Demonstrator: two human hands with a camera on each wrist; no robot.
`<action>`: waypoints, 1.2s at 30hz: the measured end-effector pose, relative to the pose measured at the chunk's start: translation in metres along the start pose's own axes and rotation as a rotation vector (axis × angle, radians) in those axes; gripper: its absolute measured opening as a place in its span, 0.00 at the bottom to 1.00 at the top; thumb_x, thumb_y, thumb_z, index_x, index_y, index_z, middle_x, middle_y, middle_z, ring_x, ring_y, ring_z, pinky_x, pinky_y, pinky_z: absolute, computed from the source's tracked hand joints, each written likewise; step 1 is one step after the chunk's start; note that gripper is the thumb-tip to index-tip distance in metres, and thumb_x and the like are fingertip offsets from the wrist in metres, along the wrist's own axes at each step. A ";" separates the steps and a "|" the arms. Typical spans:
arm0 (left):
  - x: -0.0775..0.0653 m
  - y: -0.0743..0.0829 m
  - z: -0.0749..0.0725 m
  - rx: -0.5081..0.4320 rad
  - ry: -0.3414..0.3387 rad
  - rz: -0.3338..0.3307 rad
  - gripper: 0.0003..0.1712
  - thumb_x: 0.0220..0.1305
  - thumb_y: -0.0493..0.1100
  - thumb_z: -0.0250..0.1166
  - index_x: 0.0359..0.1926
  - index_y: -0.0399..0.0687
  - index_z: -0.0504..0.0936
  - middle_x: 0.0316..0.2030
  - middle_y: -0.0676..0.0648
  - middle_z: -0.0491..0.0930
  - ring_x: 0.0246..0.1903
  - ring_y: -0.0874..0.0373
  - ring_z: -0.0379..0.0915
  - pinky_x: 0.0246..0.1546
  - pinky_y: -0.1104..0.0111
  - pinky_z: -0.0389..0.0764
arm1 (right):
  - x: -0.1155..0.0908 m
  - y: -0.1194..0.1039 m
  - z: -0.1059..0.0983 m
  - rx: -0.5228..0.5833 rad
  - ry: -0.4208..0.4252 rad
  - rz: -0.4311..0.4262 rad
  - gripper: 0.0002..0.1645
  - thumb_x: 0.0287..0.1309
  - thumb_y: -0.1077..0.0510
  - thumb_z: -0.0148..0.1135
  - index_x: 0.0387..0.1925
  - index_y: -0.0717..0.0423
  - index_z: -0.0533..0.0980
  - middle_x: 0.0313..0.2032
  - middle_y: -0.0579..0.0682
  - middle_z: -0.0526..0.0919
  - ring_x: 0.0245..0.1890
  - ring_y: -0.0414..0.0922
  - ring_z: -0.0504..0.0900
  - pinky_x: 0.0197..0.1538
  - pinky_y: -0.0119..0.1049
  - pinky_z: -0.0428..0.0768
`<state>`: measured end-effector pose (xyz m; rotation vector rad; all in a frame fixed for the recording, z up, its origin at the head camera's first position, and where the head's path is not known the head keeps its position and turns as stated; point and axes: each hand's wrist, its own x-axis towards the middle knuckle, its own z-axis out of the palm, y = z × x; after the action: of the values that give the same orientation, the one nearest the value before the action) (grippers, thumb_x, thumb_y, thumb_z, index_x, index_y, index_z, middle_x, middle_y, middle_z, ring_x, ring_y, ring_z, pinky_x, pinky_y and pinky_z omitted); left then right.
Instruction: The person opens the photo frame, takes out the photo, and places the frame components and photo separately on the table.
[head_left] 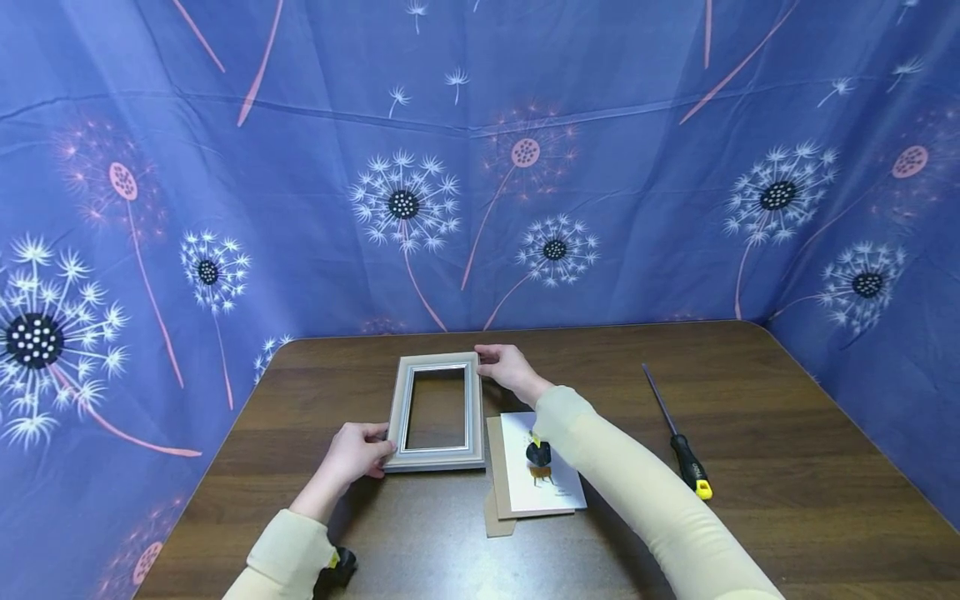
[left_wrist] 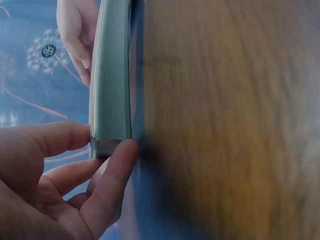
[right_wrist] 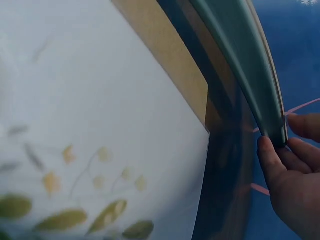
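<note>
A pale picture frame (head_left: 437, 460) with a silver inner lip lies over the table, and brown wood shows through its opening. At its lower left corner my left hand (head_left: 356, 451) grips the edge between thumb and fingers; the left wrist view shows this pinch (left_wrist: 70, 180) close up. My right hand (head_left: 512, 371) pinches the upper right corner, also seen in the right wrist view, where the hand (right_wrist: 295, 170) holds the end of the frame's side (right_wrist: 245, 65). Just right of the frame, below my right forearm, lies a white printed card (head_left: 521, 467).
Under the card sits a brown backing board (head_left: 497, 467) with a flap sticking out at the bottom. A screwdriver (head_left: 682, 454) with a black and yellow handle lies to the right on the wooden table (head_left: 787, 467). Blue dandelion-print cloth (head_left: 465, 250) hangs behind the table and along its sides.
</note>
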<state>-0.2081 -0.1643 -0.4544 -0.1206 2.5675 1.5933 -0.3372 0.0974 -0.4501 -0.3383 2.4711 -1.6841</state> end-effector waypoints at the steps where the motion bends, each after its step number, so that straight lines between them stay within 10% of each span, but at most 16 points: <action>1: 0.001 -0.001 -0.001 0.005 0.001 -0.002 0.23 0.56 0.30 0.63 0.54 0.26 0.75 0.31 0.41 0.80 0.18 0.58 0.73 0.20 0.62 0.85 | 0.001 0.000 0.002 -0.005 -0.006 -0.009 0.29 0.57 0.70 0.59 0.61 0.68 0.67 0.56 0.63 0.76 0.55 0.55 0.76 0.57 0.40 0.78; 36: 0.004 -0.004 -0.019 0.077 0.003 -0.045 0.23 0.56 0.31 0.62 0.53 0.24 0.75 0.23 0.44 0.79 0.17 0.57 0.74 0.20 0.63 0.85 | 0.010 0.000 0.029 -0.073 -0.087 -0.010 0.34 0.55 0.69 0.56 0.64 0.72 0.61 0.62 0.65 0.68 0.62 0.53 0.68 0.66 0.43 0.68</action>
<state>-0.2126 -0.1828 -0.4502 -0.1728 2.6046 1.4782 -0.3400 0.0685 -0.4609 -0.4233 2.4756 -1.5507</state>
